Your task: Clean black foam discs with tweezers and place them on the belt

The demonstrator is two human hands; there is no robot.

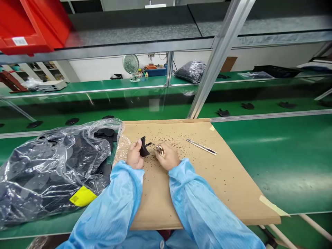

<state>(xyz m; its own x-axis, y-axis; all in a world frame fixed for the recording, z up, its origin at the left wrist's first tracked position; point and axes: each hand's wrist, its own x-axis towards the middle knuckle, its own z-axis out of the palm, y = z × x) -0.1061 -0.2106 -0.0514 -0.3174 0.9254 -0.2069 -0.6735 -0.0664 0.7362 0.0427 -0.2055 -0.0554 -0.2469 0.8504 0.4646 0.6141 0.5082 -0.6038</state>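
Observation:
My left hand grips a curved black plastic part by its edge, over the brown cardboard sheet. A thin dark stem on the part points right, toward my other hand. My right hand is closed around what look like small silver nippers, whose tip is close to the stem. Whether they touch it I cannot tell. Many tiny black bits lie scattered on the cardboard around both hands. Right of them lies a slim metal-bodied knife with a dark end.
A clear plastic bag full of black parts, with a yellow label, fills the left side. Behind the cardboard runs a green conveyor with spaced black pieces. A metal post slants upward, and a red bin sits on the upper shelf.

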